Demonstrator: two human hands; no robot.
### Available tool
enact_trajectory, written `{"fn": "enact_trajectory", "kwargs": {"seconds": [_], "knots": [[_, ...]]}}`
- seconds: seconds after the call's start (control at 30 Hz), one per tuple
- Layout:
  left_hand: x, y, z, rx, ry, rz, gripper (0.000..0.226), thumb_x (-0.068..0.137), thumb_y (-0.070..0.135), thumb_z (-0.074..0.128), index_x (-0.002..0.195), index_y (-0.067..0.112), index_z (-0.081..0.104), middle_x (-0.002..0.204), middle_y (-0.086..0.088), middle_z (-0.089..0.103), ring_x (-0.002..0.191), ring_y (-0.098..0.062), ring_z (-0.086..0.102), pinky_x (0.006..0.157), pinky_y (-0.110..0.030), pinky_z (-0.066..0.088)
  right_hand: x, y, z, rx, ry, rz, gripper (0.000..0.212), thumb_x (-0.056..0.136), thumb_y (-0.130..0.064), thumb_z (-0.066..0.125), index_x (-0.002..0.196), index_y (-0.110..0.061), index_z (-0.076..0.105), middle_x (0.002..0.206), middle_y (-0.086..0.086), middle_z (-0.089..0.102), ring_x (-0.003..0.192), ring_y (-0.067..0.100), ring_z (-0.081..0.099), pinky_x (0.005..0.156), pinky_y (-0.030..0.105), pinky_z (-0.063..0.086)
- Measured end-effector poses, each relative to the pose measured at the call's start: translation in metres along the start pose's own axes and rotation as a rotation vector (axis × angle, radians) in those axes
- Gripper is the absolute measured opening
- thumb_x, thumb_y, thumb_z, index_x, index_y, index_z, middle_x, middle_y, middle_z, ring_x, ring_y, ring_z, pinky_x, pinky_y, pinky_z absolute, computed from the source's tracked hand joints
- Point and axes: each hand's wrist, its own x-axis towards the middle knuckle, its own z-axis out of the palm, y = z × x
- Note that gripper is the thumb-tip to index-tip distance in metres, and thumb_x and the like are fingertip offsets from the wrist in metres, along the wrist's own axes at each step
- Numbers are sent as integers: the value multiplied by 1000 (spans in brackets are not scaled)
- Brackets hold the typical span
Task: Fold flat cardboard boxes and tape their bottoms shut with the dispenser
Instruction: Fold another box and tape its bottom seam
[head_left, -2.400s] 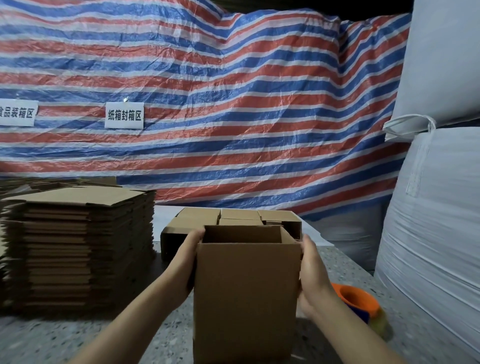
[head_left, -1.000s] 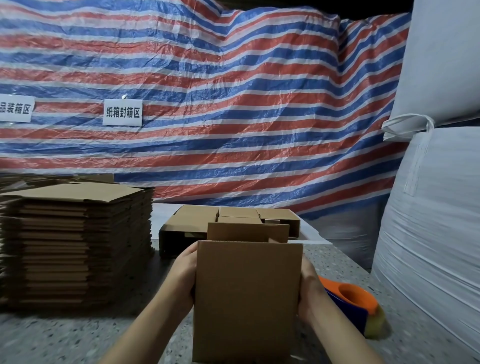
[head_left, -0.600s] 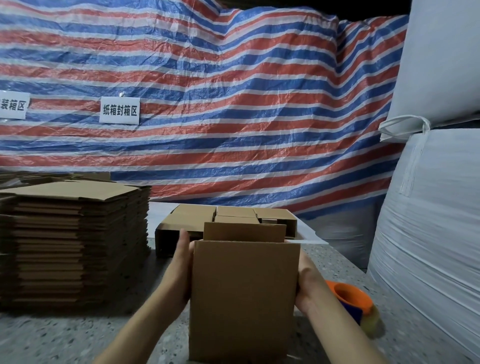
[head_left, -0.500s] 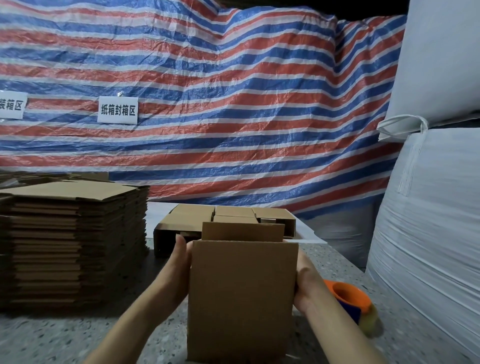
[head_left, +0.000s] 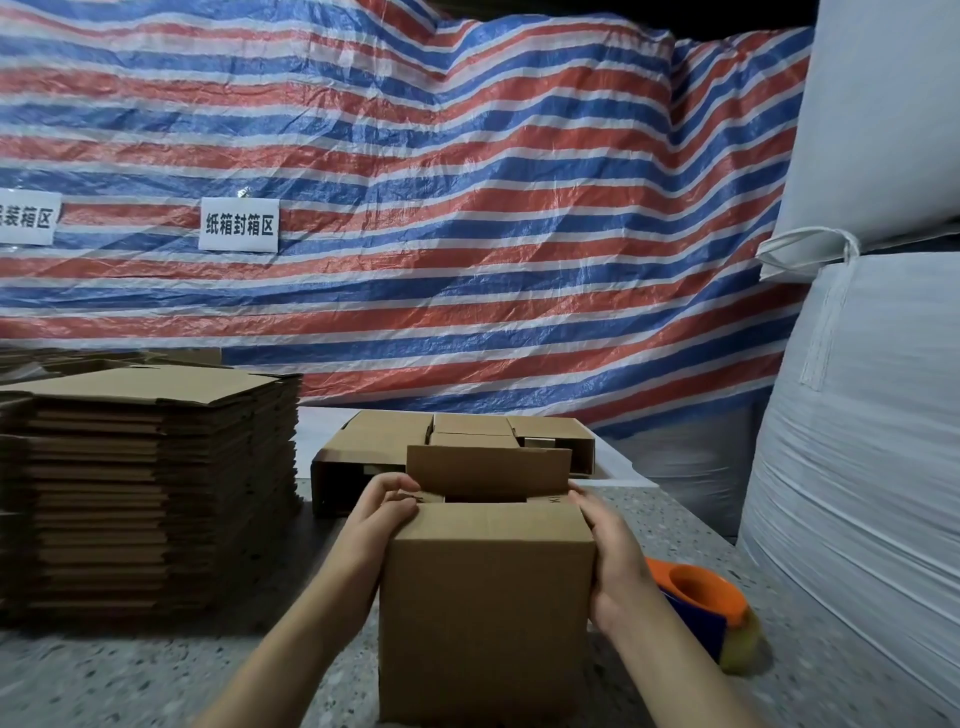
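Centrally, box (head_left: 485, 613) upright on worktop (head_left: 130, 675): left hand (head_left: 382, 519) grips its left top corner, right hand (head_left: 615, 566) clasps its right side; dispenser (head_left: 701, 613) just right.

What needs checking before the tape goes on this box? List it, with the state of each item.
1. Box stands upright on the table: ok.
2. Both hands steady it, left hand and right hand at the top corners: ok.
3. Near flap folded down: ok.
4. Far flap folded down: not ok, it stands up.
5. Tape dispenser within reach, by the right hand: ok.
6. Side flaps fully tucked in: cannot tell.
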Motion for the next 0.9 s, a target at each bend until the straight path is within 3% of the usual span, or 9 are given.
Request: {"fn": "enact_trajectory", "kwargs": {"seconds": [0.1, 0.2, 0.33, 0.5, 0.57, 0.67, 0.73, 0.83, 0.9], "knots": [[3, 1, 4, -39, 40, 21, 22, 97, 7, 51, 112, 24, 52, 112, -8, 59, 87, -25, 58, 67, -34, 48, -3, 2, -3, 5, -49, -24, 44, 97, -57, 51, 103, -24, 79, 110, 16, 75, 99, 32, 74, 69, 39, 61], [2, 1, 7, -101, 39, 9, 41, 98, 10, 48, 125, 40, 46, 118, 2, 57, 99, -31, 61, 70, -37, 51, -7, -1, -3, -37, -114, -52, 42, 78, -43, 74, 115, -24, 73, 114, 19, 73, 101, 34, 73, 75, 42, 60], [2, -1, 8, -153, 24, -34, 50, 99, 14, 45, 132, 51, 38, 120, 10, 54, 101, -32, 61, 64, -34, 52, -7, -4, -3, -58, -169, -46, 30, 81, -33, 68, 110, -35, 74, 117, 17, 73, 102, 32, 73, 74, 41, 59], [5, -1, 7, -147, 11, -51, 50, 98, 13, 45, 129, 52, 42, 122, 8, 54, 94, -30, 62, 59, -31, 52, -6, -5, -4, -60, -210, -33, 51, 83, -32, 62, 134, -37, 58, 126, 12, 70, 109, 33, 70, 78, 41, 60], [6, 1, 6, -143, -5, -45, 48, 98, 11, 45, 120, 54, 47, 117, 8, 57, 87, -27, 64, 56, -30, 53, -6, -5, -4, -75, -206, -46, 65, 80, -33, 63, 142, -46, 46, 136, 7, 64, 113, 31, 69, 82, 42, 60], [5, 5, 1, -173, -60, -44, 48, 97, 8, 48, 119, 51, 50, 119, 4, 61, 84, -24, 67, 54, -28, 53, -6, -7, -6, -101, -214, -50, 77, 78, -34, 63, 150, -44, 37, 147, 4, 52, 121, 32, 63, 90, 45, 57], [4, 5, -1, -160, -71, -35, 43, 96, 9, 50, 119, 45, 53, 120, -1, 61, 88, -26, 66, 59, -30, 54, -6, -6, -8, -88, -202, -48, 69, 78, -33, 64, 144, -42, 46, 141, 10, 58, 117, 34, 65, 85, 45, 58], [2, -1, 0, -149, -24, -3, 23, 96, 10, 51, 110, 27, 58, 119, -11, 61, 87, -27, 60, 66, -36, 50, -7, -3, -9, -38, -178, -62, 34, 82, -31, 66, 116, -34, 69, 120, 19, 70, 101, 34, 71, 78, 44, 60], [2, -6, 2, -147, 29, -2, 12, 96, 12, 52, 103, 20, 58, 118, -13, 59, 88, -27, 56, 69, -39, 46, -7, 0, -9, -26, -143, -76, 21, 83, -32, 66, 101, -25, 73, 113, 20, 71, 93, 32, 70, 77, 45, 58]]}}
